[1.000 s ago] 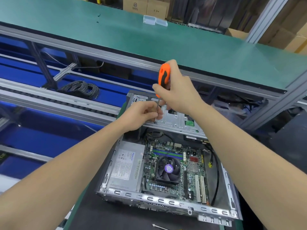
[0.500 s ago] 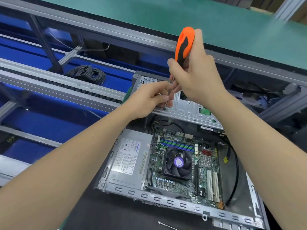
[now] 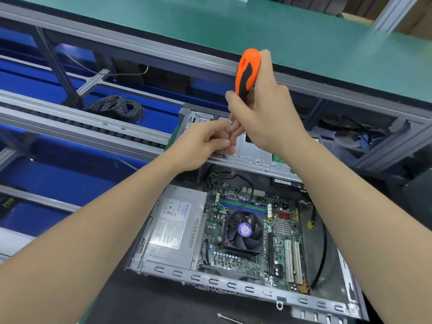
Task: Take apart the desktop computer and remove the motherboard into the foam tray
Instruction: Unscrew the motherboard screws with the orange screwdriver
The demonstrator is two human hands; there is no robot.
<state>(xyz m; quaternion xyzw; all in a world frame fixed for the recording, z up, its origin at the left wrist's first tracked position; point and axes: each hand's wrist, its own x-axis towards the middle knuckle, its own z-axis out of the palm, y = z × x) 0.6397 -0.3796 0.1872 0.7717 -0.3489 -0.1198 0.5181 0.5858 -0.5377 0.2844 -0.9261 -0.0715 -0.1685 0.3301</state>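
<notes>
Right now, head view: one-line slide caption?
Right hand grips the orange-handled screwdriver tip-down on the drive bracket, left hand pinches its shaft; motherboard sits inside the open case.

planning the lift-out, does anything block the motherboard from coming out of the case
Yes: the metal drive bracket sits raised along the far edge of the motherboard, and a black cable loops down its right side.

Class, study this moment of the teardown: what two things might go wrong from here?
1. The left hand pinches the screwdriver shaft near its tip; if the tip slips off the drive cage, it may jab that hand.
2. The cage edge lies right beside the exposed motherboard; a freed screw might drop among its components and be hard to find.
</notes>
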